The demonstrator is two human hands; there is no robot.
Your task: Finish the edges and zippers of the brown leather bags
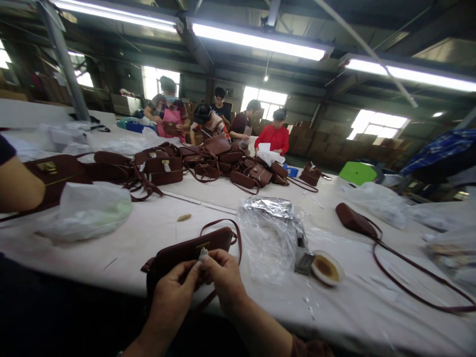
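Observation:
A dark brown handbag (169, 255) rests at the table's near edge, its strap looped behind it on the right. In front of its gold-coloured clasp, my left hand (174, 290) and my right hand (225, 277) meet, fingertips pinched together. Between them is a small whitish wrapped piece (203, 254), gripped by both hands. What exactly it wraps is too small to tell.
Clear plastic bags (267, 243) and a shallow dish of brown stuff (327, 267) lie right of the handbag. Another brown bag (355, 220) lies farther right. Many brown bags (163, 171) are piled across the table; several people stand behind. A person's arm (18, 183) is at left.

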